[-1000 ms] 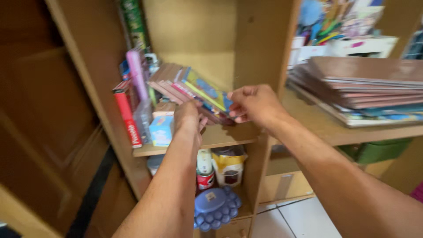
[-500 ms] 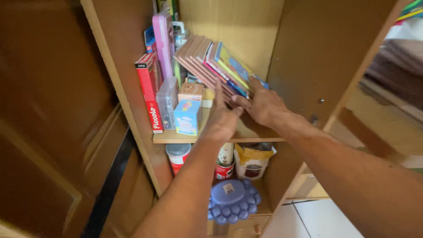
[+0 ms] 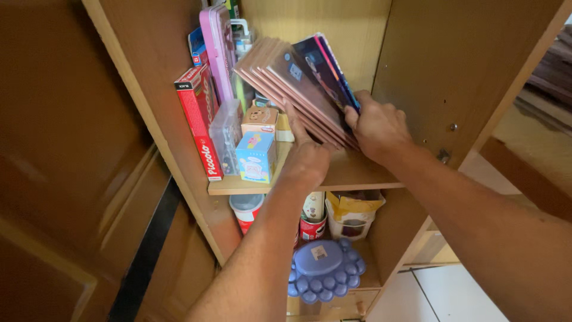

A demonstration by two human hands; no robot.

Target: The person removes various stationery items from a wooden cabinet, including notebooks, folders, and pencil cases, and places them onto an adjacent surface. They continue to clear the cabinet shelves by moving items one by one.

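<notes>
Two hands work at a stack of thin books (image 3: 298,89) leaning tilted on the wooden shelf (image 3: 351,173). The right hand (image 3: 375,125) grips the stack's right edge, fingers curled round it; the left hand (image 3: 307,158) presses flat against its lower left side. Near the shelf's left edge stand a red box (image 3: 199,119) and a small blue box (image 3: 256,156).

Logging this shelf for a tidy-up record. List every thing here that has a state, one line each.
stack of thin books: tilted, leaning left, held by both hands
left hand: pressed against the stack's lower edge
right hand: gripping the stack's right side
red box: upright, shut
pink case: upright, shut
small blue carton: upright, shut
yellow pouch: top folded over
</notes>
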